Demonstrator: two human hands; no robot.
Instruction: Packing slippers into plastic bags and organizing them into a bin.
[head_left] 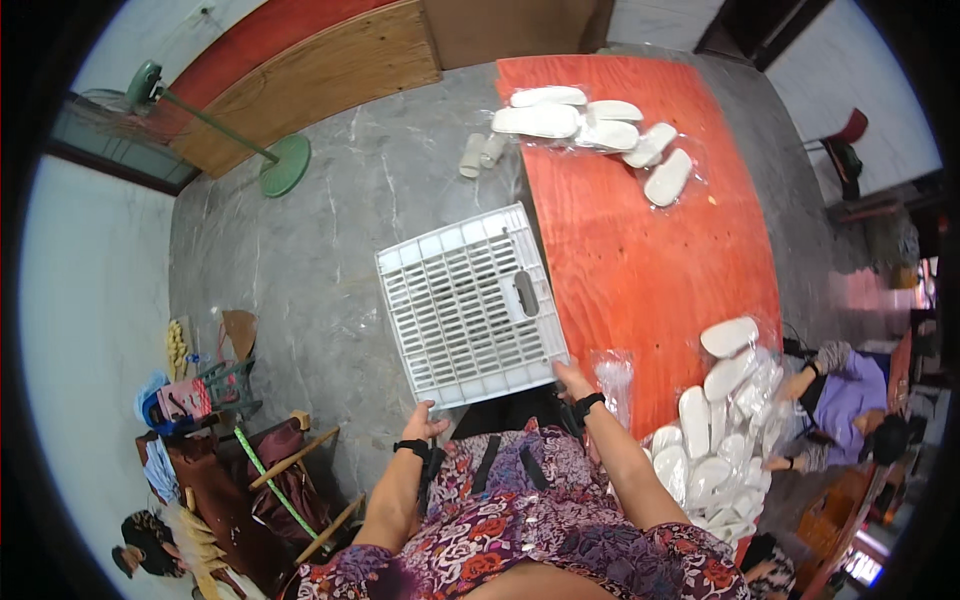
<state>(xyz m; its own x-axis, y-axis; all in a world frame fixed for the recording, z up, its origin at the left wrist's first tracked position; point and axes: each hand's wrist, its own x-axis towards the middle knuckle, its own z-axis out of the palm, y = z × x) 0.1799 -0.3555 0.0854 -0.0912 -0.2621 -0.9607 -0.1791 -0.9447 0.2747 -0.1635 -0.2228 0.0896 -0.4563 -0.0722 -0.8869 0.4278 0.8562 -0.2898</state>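
Observation:
A white slatted plastic crate [465,310], with an oval grip hole near one edge, is held in front of my body beside the red table's left edge. My left hand [425,422] is closed at its near left corner. At the near right corner, my right hand [574,382] grips the same crate. Both wrists wear black bands. What lies inside or behind the crate is hidden from me.
The red wooden table [660,270] bears white slippers [540,120] in clear bags at its far end and a pile of slippers [710,470] at its near end. A co-worker in purple [845,400] reaches into that pile. A green fan [285,165] stands far left.

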